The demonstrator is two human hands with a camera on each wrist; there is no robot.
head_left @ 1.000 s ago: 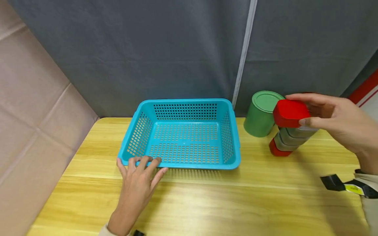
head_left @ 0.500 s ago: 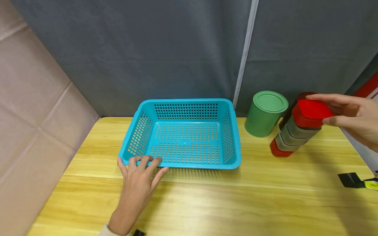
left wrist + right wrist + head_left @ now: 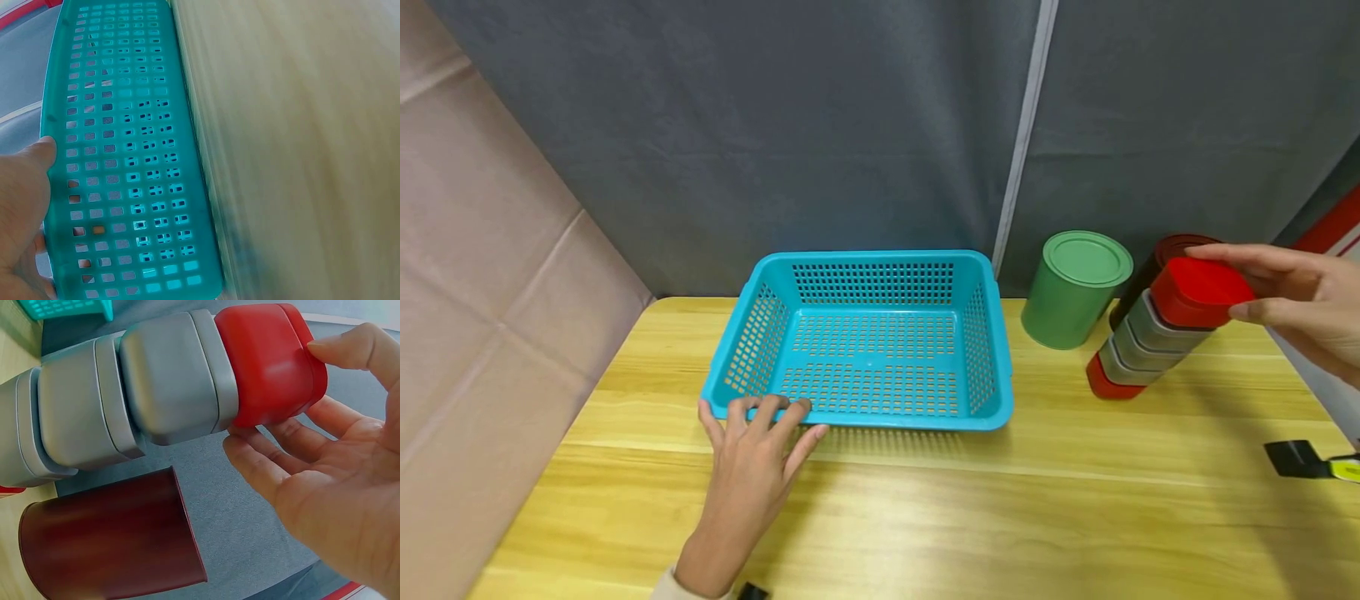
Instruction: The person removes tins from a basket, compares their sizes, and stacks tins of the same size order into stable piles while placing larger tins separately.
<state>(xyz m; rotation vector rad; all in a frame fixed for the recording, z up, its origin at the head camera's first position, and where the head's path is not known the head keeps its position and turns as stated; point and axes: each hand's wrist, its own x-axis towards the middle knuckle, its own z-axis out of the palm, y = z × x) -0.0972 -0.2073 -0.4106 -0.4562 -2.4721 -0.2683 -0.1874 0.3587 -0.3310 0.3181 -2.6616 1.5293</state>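
Observation:
At the right in the head view, my right hand (image 3: 1330,310) pinches a rounded red tin (image 3: 1201,292) between thumb and fingers. The tin sits at the top of a stack, on several grey tins (image 3: 1150,337), with another red tin (image 3: 1111,385) at the foot. In the right wrist view, the red tin (image 3: 269,369) lies right against the uppermost grey tin (image 3: 178,378). My left hand (image 3: 743,471) grips the near rim of a turquoise perforated basket (image 3: 895,422) at its left part, fingers hooked over the edge.
Between basket and stack stands a green lidded canister (image 3: 1067,300). A dark red canister (image 3: 1176,247) is partly hidden behind the stack; its side (image 3: 112,540) shows in the right wrist view. A grey curtain (image 3: 820,150) hangs behind the wooden table (image 3: 970,517).
My right hand has carried the red tin rightward onto the top grey tin, then shifted it slightly right. My left hand and the basket have stayed put.

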